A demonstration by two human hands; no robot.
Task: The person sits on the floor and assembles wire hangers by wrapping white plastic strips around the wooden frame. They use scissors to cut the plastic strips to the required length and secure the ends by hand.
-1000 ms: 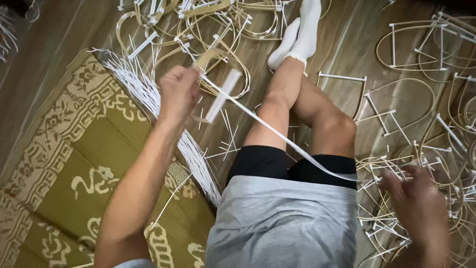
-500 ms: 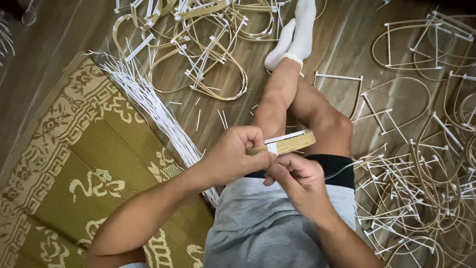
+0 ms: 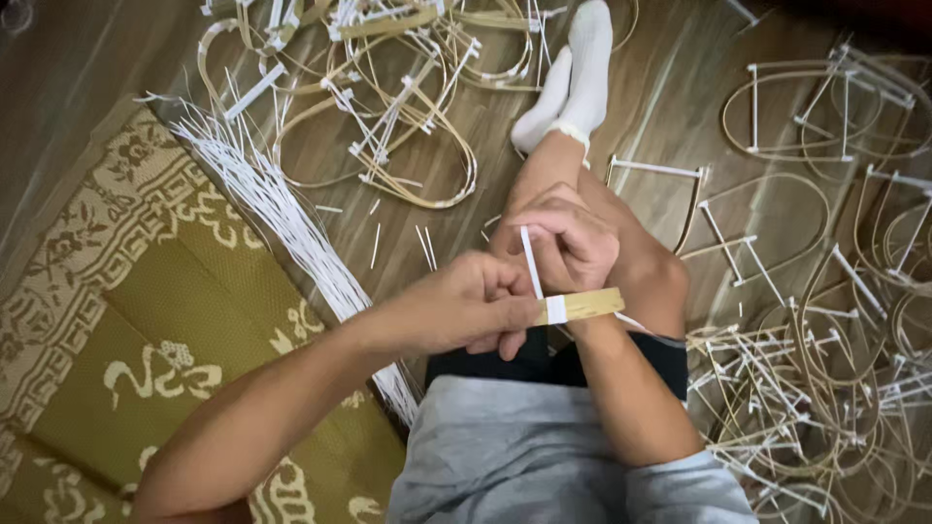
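From the head view, my left hand (image 3: 466, 311) has its grip closed on the bamboo strip (image 3: 582, 306), holding it level above my lap so it stays steady. My right hand (image 3: 568, 243), just behind the bamboo strip, pinches the white band (image 3: 529, 262) upright, so it winds tight around the strip. The bundle of white bands (image 3: 282, 223) lies on the floor left of the strip, within reach.

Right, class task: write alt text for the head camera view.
Seated on a wooden floor, a person's left hand grips a flat bamboo strip while the right hand winds a white strip around it. Bent bamboo frames lie around.
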